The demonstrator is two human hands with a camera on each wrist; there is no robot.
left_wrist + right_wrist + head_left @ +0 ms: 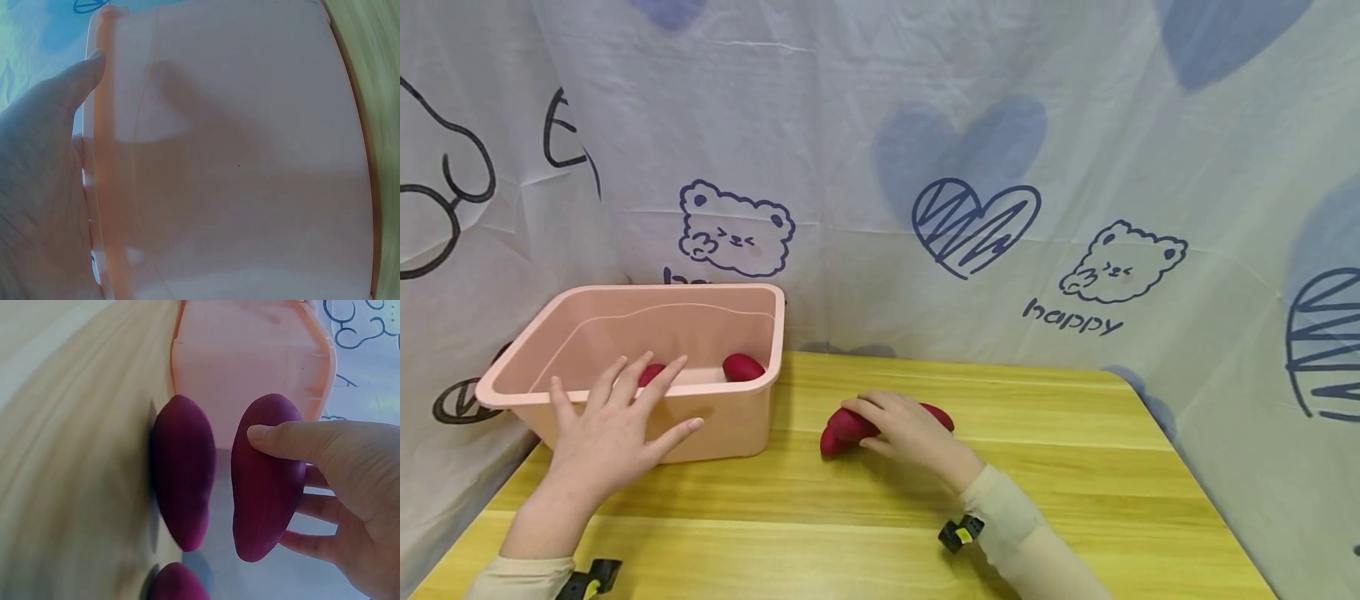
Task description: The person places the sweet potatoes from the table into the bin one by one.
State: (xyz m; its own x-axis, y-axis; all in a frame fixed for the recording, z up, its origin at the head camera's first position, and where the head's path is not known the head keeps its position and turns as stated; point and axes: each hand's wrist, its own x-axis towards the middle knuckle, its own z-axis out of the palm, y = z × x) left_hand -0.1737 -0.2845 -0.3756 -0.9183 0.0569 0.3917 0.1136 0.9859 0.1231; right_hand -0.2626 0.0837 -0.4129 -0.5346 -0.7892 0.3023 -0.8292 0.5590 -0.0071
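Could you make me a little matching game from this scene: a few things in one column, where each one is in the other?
Things:
1. left hand
2. right hand
3. pink tub
4. sweet potato in the tub

Places:
A. at the far left of the yellow table
B. in the tub's right corner
C. fingers spread on the tub's front rim
D. gripping a purple sweet potato on the table

Pairs: 1-C, 2-D, 3-A, 4-B
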